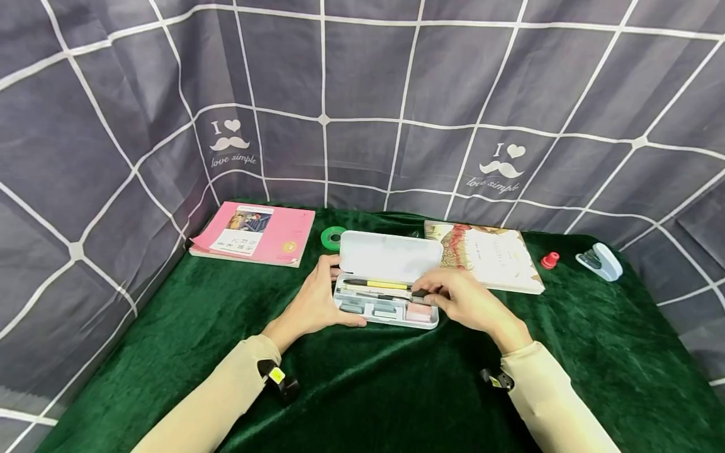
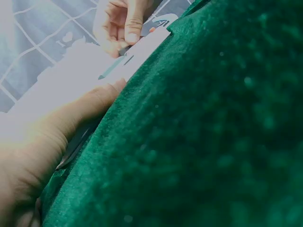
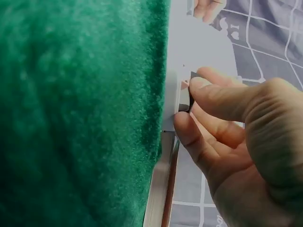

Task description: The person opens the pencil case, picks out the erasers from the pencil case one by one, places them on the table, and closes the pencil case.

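A white pencil case lies with its lid raised at the back. My left hand grips its left end, thumb along the front edge and fingers behind. In the tray are a yellow and black pen, further thin pens, grey-green blocks and a pink eraser. At the tray's right end my right hand pinches a small dark grey and black piece between thumb and fingers. The right wrist view shows this piece at the case's rim; its exact kind is unclear.
A pink book lies at the back left, near a roll of green tape. Right of the case are a book with a floral cover, a small red object and a pale blue and white device. Green velvet cloth covers the table.
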Demonstrator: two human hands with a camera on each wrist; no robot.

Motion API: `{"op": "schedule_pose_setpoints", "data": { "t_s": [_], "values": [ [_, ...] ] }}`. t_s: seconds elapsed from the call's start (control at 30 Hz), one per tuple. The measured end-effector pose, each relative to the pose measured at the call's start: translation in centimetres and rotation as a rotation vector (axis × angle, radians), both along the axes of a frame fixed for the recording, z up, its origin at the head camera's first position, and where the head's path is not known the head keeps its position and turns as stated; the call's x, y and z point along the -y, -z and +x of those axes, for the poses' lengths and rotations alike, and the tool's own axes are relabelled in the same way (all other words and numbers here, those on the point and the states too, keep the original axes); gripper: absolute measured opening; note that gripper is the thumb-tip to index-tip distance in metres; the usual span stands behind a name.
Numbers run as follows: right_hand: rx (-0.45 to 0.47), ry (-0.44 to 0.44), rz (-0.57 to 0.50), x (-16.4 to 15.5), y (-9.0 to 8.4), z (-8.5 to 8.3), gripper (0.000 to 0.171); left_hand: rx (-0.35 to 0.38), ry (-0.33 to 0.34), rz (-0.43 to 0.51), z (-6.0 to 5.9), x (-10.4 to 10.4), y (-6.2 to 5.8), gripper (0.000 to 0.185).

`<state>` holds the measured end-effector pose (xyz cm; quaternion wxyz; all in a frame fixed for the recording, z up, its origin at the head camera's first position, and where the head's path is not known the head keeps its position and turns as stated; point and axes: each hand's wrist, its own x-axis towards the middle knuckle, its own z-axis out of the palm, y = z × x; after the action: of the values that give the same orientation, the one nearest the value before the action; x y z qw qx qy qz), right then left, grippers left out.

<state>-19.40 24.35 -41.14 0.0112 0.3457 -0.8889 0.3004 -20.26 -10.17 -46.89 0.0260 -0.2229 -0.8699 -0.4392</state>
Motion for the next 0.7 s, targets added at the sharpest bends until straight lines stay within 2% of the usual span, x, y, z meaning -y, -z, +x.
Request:
{"op": "schedule_pose_setpoints", "data": {
  "t_s": [0.13,0.27,0.37,0.5,0.57,0.7],
  "values": [
    [0.016,0.043,-0.041,-0.3,-0.5,0.0,0.032,-0.044,0.010,-0.054,-0.2,0.0,0.0,0.111],
    [-0.029,0.083,-0.060,-1.3,-1.9,0.2,0.032,-0.063,0.015,-0.081,-0.3,0.1,0.0,0.096],
    [-0.080,0.122,-0.062,-3.0,-3.3,0.5,0.033,-0.062,0.017,-0.078,-0.2,0.1,0.0,0.095],
    [-0.175,0.211,-0.004,-6.9,-4.5,1.3,0.032,-0.049,0.029,-0.073,-0.2,0.1,0.0,0.096],
    [-0.202,0.281,0.034,-9.1,-4.4,1.9,0.031,-0.038,0.036,-0.074,-0.2,0.1,0.0,0.096],
    [-0.212,0.388,0.079,-12.6,-3.0,2.9,0.032,-0.037,0.043,-0.065,-0.1,0.2,-0.2,0.096]
  ]
}}
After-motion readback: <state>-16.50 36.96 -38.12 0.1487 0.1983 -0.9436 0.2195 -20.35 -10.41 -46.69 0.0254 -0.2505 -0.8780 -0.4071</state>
